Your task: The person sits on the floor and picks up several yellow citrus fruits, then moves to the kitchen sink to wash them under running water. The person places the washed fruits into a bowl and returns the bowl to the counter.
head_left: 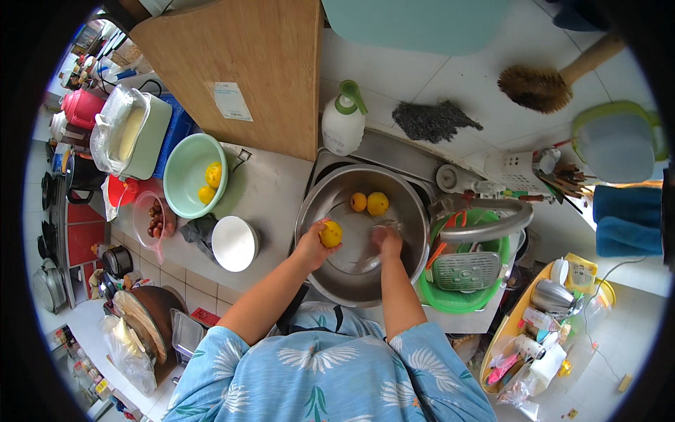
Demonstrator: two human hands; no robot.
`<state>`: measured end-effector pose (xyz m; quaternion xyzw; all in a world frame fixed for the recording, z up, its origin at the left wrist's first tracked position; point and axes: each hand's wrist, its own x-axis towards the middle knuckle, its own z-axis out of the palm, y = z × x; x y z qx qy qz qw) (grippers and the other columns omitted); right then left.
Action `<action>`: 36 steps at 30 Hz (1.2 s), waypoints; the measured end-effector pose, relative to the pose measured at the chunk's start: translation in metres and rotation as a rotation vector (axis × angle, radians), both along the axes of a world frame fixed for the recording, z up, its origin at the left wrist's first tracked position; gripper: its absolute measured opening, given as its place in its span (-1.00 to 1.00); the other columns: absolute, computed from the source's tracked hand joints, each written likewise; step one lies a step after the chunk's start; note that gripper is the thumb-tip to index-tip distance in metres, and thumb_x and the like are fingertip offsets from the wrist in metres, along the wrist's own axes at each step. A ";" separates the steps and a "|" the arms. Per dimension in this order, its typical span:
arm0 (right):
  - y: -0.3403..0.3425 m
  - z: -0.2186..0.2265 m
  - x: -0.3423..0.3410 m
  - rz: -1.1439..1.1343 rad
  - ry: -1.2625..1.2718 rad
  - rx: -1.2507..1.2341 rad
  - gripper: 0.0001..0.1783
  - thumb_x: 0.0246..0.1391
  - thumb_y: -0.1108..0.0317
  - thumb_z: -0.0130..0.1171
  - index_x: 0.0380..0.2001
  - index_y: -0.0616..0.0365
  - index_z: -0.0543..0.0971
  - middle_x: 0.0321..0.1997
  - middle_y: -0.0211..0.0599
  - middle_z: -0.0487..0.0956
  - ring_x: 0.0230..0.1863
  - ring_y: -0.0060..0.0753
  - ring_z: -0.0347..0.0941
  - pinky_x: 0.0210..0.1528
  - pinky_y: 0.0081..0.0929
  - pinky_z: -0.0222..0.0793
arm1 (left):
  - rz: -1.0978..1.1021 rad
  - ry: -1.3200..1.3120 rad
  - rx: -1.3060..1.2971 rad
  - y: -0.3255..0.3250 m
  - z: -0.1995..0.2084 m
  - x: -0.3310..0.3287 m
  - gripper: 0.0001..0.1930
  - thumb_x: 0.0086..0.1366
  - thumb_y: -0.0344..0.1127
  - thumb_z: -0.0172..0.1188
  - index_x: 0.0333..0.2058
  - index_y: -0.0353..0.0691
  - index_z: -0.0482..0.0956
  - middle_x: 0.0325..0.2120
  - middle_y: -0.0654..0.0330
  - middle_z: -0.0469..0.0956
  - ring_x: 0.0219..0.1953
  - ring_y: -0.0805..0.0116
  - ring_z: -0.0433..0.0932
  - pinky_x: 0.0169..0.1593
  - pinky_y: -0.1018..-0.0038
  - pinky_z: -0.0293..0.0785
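Note:
A round yellow fruit (330,234) rests in my left hand (315,246), its fingers curled round it, over the left side of a large steel basin (411,271). My right hand (387,240) is low inside the basin on the right; its fingers are smeared by motion, so whether they hold anything does not show. Two more yellow fruits, a smaller orange-tinted one (358,202) and a larger one (378,204), lie side by side toward the basin's far wall.
Left on the counter are a pale green bowl (176,184) with yellow fruits, a white bowl (235,243) and a pink container (144,243) of brown round items. Right of the basin, a faucet (492,224) arches over a green basket (457,302) of utensils. A pump bottle (343,126) stands behind.

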<state>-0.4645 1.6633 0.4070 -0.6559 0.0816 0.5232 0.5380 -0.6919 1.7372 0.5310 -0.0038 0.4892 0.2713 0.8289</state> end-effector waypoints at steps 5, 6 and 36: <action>0.032 0.090 -0.031 0.581 0.589 0.226 -0.63 0.24 0.20 0.01 -0.04 0.26 0.53 -0.22 -0.19 0.63 -0.23 -0.35 0.59 -0.08 -0.34 0.52 | -0.072 0.015 -0.007 0.006 -0.065 0.000 -0.67 0.44 -0.07 -0.09 0.07 -0.03 0.34 -0.02 0.11 0.41 0.01 0.15 0.45 0.03 0.13 0.47; 0.030 0.096 -0.028 0.543 0.415 0.200 -0.63 0.25 0.21 0.00 -0.03 0.25 0.52 -0.22 -0.19 0.63 -0.23 -0.34 0.59 -0.08 -0.35 0.52 | -0.109 -0.028 -0.001 0.009 -0.068 0.001 -0.67 0.44 -0.05 -0.09 0.07 -0.03 0.35 -0.04 0.10 0.43 -0.04 0.16 0.49 -0.02 0.18 0.51; 0.002 0.307 -0.076 0.353 -0.551 0.565 -0.54 0.33 0.07 -0.12 0.02 0.26 0.41 -0.06 -0.17 0.55 -0.04 -0.34 0.47 0.08 -0.45 0.34 | -0.277 0.137 0.956 -0.035 0.175 0.049 -0.59 0.49 -0.12 -0.17 0.13 -0.29 0.29 0.02 0.12 0.38 0.11 0.34 0.34 0.19 0.45 0.24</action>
